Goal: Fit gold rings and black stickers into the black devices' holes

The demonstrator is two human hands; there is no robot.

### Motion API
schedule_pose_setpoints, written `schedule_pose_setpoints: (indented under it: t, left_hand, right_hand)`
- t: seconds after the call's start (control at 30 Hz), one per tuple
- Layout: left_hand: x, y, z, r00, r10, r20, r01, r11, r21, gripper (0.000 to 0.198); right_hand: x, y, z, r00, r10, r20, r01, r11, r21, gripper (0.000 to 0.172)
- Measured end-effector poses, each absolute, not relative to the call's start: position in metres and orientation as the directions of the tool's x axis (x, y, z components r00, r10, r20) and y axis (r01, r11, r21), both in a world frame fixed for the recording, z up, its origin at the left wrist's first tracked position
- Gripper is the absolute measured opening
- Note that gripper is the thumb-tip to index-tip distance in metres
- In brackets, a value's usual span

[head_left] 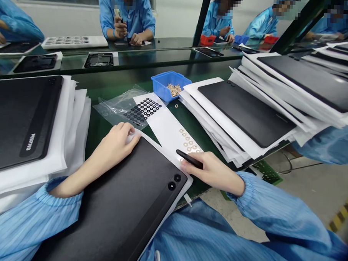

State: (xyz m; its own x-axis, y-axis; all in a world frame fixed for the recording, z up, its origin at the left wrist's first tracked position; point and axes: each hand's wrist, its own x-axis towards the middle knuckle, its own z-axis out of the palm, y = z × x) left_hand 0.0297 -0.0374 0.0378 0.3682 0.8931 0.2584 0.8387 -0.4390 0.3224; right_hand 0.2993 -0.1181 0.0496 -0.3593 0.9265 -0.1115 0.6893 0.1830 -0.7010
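Note:
A black tablet back cover (116, 197) lies in front of me on white paper, with two round lens rings (174, 182) near its right corner. At its far edge my left hand (118, 140) is closed around the corner, thumb on the cover and fingers curled by the paper. My right hand (211, 168) grips a black pen-shaped tool (190, 159), its tip over the right end of a white strip. On that strip (165, 126) sit black rings (147, 108) at the far end and several pale gold rings (187, 140) nearer me.
A blue bin (164, 87) holds small gold parts. Clear plastic film (114, 105) covers part of the strip. Paper-layered cover stacks stand left (21, 120) and right (244, 110). Across the bench, co-workers in blue (127, 17) sit beyond a ledge with tablet parts (99, 60).

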Motion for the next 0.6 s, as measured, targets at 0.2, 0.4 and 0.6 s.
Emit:
schedule_pose_setpoints:
  t: [0.2,0.4,0.6]
  left_hand:
    - [0.024,-0.032,0.039,0.273,0.943,0.19,0.91,-0.317,0.267,0.038]
    - [0.028,-0.036,0.05,0.24,0.963,0.126,0.879,-0.271,0.394,0.028]
    - [0.037,-0.042,0.058,0.25,0.945,0.21,0.793,-0.325,0.516,0.021]
  right_hand:
    - [0.3,-0.121,0.054,-0.351,0.924,-0.15,0.723,0.166,-0.671,0.03]
    - [0.301,-0.124,0.057,-0.419,0.892,-0.169,0.673,0.18,-0.718,0.034]
    - [0.293,-0.13,0.069,-0.439,0.893,-0.101,0.43,0.11,-0.896,0.029]
